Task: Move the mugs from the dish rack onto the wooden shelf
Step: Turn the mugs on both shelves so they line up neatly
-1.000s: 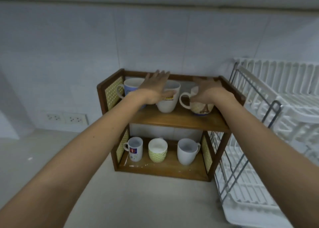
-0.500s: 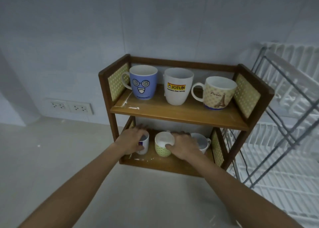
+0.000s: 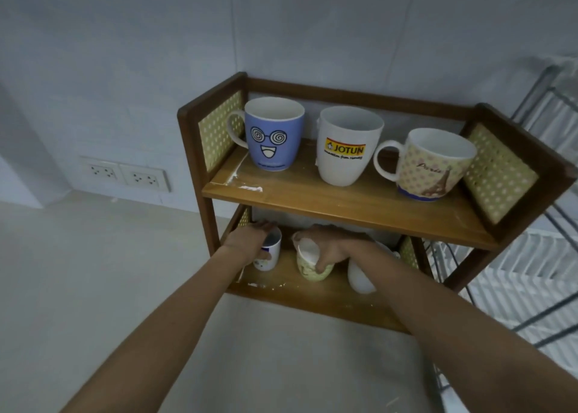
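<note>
Green mug (image 3: 312, 267) now tilted; right hand (image 3: 331, 245) gripping it.

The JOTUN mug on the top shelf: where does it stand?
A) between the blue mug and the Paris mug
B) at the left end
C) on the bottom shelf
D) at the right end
A: the JOTUN mug stands in the middle of the top shelf, with the blue mug to its left and the Paris mug to its right.

Blue cartoon-face mug (image 3: 271, 134); white JOTUN mug (image 3: 346, 146); polka-dot Paris mug (image 3: 433, 167).
</note>
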Demonstrator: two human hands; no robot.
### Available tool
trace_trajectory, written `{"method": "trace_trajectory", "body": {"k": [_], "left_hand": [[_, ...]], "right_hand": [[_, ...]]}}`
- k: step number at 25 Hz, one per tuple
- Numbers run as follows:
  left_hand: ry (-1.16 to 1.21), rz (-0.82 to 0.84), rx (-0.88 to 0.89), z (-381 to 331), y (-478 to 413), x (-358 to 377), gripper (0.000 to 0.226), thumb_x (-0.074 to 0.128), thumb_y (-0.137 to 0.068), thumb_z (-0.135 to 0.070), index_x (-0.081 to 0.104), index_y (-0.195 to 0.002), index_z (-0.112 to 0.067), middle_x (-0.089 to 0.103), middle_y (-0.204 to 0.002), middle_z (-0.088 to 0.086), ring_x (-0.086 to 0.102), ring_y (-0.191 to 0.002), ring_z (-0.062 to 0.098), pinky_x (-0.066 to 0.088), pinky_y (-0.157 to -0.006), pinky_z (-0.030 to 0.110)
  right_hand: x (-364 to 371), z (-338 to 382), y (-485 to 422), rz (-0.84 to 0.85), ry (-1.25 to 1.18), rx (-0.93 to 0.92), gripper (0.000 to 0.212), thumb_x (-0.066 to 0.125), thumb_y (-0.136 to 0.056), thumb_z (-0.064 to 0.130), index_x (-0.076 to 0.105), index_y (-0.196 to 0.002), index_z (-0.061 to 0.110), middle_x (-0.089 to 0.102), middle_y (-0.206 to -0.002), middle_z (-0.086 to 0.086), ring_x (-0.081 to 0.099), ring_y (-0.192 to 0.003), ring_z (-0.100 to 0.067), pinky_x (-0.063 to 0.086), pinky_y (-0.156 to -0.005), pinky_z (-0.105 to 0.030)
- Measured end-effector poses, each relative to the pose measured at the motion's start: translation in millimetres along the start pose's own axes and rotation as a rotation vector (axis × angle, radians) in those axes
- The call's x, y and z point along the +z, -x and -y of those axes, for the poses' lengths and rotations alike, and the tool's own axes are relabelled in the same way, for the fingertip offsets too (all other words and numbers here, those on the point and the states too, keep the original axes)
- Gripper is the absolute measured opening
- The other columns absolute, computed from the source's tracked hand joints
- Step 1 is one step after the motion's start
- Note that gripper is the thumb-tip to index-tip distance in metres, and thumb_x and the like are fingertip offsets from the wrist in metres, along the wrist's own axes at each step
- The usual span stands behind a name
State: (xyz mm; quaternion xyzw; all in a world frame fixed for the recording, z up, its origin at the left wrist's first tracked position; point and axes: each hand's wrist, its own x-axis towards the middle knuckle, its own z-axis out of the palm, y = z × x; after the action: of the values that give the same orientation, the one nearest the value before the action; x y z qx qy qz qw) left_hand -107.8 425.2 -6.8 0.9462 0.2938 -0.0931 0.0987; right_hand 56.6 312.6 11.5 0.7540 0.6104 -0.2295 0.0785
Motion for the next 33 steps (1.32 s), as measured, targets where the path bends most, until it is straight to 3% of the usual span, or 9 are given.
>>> {"method": "trace_trajectory", "body": {"k": [2,8,13,17,20,26,28,31,33], "left_hand": [[0.004,0.004,0.007,-0.9,-0.9,-1.5,0.080,0.065,-0.087,-0.028,0.016,-0.150,-0.024,0.028,-0.156,0.007,0.039,-0.136,0.028,0.039,-0.107,0.043],[-0.008,0.001,0.019,-1.3,-3.6,-0.5,0.080,0.064,-0.088,-0.028,0.015,-0.150,-0.023,0.026,-0.157,0.008,0.036,-0.138,0.028,0.037,-0.110,0.041],[-0.018,0.028,0.002,-5.5,-3.9,-0.1,0.089,0.062,-0.088,-0.037,0.001,-0.152,-0.025,0.013,-0.160,0.010,0.023,-0.144,0.029,0.028,-0.114,0.045],[-0.035,-0.081,0.159,-40.0,-6.6,9.1,0.097,0.052,-0.083,-0.062,-0.005,-0.151,-0.023,0.000,-0.162,0.007,0.004,-0.148,0.026,0.006,-0.119,0.048],[-0.032,-0.078,0.192,-76.2,-14.1,17.1,0.098,0.048,-0.082,-0.068,0.001,-0.151,-0.017,0.010,-0.161,0.009,0.011,-0.147,0.026,0.009,-0.118,0.047],[-0.079,-0.026,0.108,-94.2,-22.5,18.7,0.090,0.048,-0.088,-0.057,0.007,-0.151,-0.008,0.024,-0.157,0.013,0.026,-0.142,0.029,0.018,-0.118,0.042],[-0.077,-0.007,0.111,-94.2,-22.7,15.5,0.089,0.050,-0.088,-0.056,0.009,-0.150,-0.009,0.025,-0.156,0.013,0.027,-0.141,0.029,0.019,-0.117,0.043],[-0.065,-0.005,0.109,-94.4,-22.1,15.8,0.087,0.053,-0.087,-0.055,0.013,-0.149,-0.009,0.029,-0.154,0.014,0.031,-0.139,0.031,0.023,-0.116,0.043],[-0.064,-0.004,0.114,-93.4,-23.1,16.7,0.086,0.054,-0.087,-0.054,0.013,-0.149,-0.009,0.029,-0.154,0.014,0.031,-0.139,0.031,0.024,-0.116,0.043]], "right_hand": [[0.5,-8.1,1.3,0.017,-0.046,-0.045,0.088,0.078,-0.065,0.017,0.033,-0.139,0.032,0.038,-0.145,-0.003,0.045,-0.123,-0.028,0.050,-0.089,-0.040],[11.0,-12.2,2.7,-0.141,0.036,0.158,0.091,0.076,-0.066,0.048,0.029,-0.142,0.031,0.048,-0.138,-0.007,0.051,-0.116,-0.028,0.038,-0.076,-0.029],[8.0,-17.1,15.7,-0.078,-0.181,0.142,0.103,0.081,-0.065,0.044,0.022,-0.147,0.026,0.034,-0.151,-0.005,0.038,-0.132,-0.027,0.040,-0.104,-0.039],[0.8,-48.0,42.4,0.037,-0.291,0.412,0.096,0.079,-0.068,0.046,0.029,-0.145,0.018,0.035,-0.151,-0.008,0.037,-0.133,-0.031,0.037,-0.108,-0.044],[4.4,-55.3,56.5,0.030,0.037,0.509,0.099,0.067,-0.063,0.069,0.034,-0.141,0.019,0.041,-0.146,-0.007,0.043,-0.128,-0.031,0.042,-0.101,-0.040],[1.1,-61.2,66.7,0.143,-0.053,0.197,0.068,0.073,-0.069,0.008,0.045,-0.128,0.028,0.038,-0.139,-0.005,0.042,-0.124,-0.029,0.049,-0.094,-0.044],[4.1,-60.4,65.8,0.004,-0.218,0.247,0.051,0.067,-0.073,0.017,0.051,-0.121,0.023,0.047,-0.129,-0.003,0.046,-0.119,-0.030,0.049,-0.095,-0.045],[6.9,-56.9,63.0,-0.036,-0.102,0.491,0.077,0.066,-0.074,0.051,0.038,-0.136,0.017,0.046,-0.137,-0.006,0.045,-0.125,-0.035,0.046,-0.099,-0.045],[7.3,-58.6,62.9,0.007,-0.042,0.472,0.080,0.073,-0.073,0.042,0.035,-0.138,0.017,0.045,-0.139,-0.011,0.047,-0.122,-0.034,0.049,-0.095,-0.043]]}}
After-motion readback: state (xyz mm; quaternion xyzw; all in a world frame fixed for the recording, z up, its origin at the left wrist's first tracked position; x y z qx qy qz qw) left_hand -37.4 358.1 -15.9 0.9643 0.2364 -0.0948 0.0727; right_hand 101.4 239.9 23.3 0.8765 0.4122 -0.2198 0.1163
